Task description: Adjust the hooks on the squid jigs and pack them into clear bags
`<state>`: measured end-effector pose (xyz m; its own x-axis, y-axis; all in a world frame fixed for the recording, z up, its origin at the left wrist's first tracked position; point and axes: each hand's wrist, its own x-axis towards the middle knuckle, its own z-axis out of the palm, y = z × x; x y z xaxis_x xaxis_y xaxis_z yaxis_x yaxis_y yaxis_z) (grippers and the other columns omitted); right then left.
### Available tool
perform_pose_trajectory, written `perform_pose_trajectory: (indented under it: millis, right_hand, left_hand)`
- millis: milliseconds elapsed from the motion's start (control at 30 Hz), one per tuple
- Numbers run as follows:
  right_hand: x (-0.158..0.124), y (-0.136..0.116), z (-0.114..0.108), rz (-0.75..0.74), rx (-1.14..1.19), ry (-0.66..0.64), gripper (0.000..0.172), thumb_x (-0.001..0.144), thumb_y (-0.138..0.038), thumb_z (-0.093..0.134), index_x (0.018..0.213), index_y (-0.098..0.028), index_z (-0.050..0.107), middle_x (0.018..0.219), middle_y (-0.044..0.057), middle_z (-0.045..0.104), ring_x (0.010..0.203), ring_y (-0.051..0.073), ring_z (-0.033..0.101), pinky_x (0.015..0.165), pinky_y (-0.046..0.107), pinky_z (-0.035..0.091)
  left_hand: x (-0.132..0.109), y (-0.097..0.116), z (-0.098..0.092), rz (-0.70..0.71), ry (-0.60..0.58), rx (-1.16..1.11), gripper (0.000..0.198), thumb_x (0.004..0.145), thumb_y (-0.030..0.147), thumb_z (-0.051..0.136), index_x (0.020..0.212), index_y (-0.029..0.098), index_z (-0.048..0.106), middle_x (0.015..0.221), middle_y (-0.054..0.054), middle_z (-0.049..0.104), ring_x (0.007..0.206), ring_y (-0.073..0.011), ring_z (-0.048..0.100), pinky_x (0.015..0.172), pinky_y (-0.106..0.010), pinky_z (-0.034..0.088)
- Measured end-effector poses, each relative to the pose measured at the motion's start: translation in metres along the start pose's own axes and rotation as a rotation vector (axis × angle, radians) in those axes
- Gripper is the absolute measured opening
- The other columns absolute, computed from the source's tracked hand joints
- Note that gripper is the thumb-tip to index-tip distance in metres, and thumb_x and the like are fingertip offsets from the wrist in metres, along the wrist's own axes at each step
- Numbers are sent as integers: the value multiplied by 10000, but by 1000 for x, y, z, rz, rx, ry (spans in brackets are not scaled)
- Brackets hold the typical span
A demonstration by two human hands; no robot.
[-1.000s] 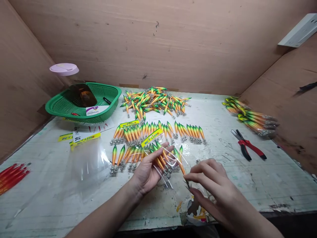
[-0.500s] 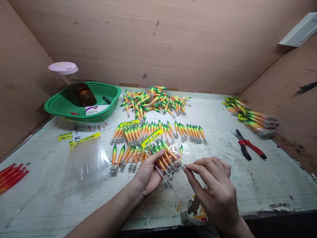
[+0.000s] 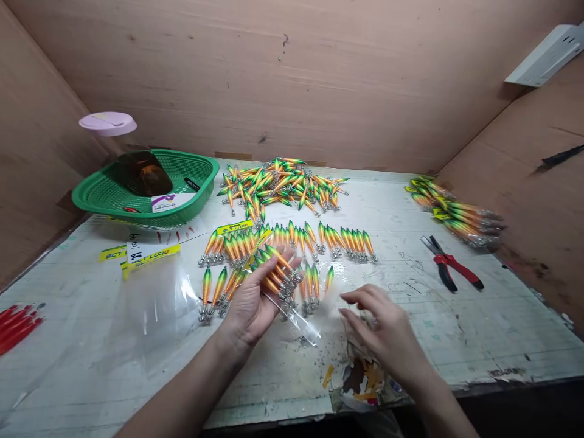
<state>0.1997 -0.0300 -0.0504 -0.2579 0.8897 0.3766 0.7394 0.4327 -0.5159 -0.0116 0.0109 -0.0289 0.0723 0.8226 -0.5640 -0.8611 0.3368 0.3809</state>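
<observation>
"What is the left hand (image 3: 253, 307) holding, please?"
"It is holding a clear bag (image 3: 303, 326), and green-and-orange lures (image 3: 276, 277) are lying inside it, above the table (image 3: 479, 340)."
"And how is the right hand (image 3: 385, 331) standing?"
"It is hovering near the bag; its thumb and forefinger are standing narrowly apart. Red-handled pliers (image 3: 441, 260) are lying farther right."

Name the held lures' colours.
The held lures fade from green through yellow to orange, clearest in the head view.

Red bundle (image 3: 17, 327) — cut off; held header (image 3: 261, 247) — blurred.
</observation>
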Motion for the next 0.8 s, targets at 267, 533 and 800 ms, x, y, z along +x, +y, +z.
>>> perform_pose_trajectory:
  millis: [267, 533, 800]
  right_hand:
    - [0, 4, 29, -28, -13, -42, 89, 837, -120, 543, 846, -201, 577, 798, 44, 619, 744, 194, 619, 596, 303, 540]
    - [-17, -1, -93, -190, 204, -186, 253, 848, -206, 639, 1096, -241, 604, 906, 56, 669, 852, 222, 652, 726, 333, 571]
    - [4, -46, -43, -359, -23, -73, 285, 838, -61, 589, 1102, -166, 609, 883, 72, 684, 798, 189, 590, 685, 315, 533]
  left_hand:
    - [-1, -4, 0, -40, -7, 64, 373, 872, 74, 556, 1242, 96, 586, 1066, -157, 731, 938, -242, 719, 879, -385, 578]
    - [-4, -6, -3, -65, -5, 113, 424, 851, 88, 598, 1273, 122, 568, 1104, -134, 725, 914, -217, 724, 790, -303, 593]
    - [-4, -14, -5, -102, -27, 135, 386, 851, 63, 568, 1235, 98, 596, 1008, -130, 751, 822, -202, 735, 832, -327, 584]
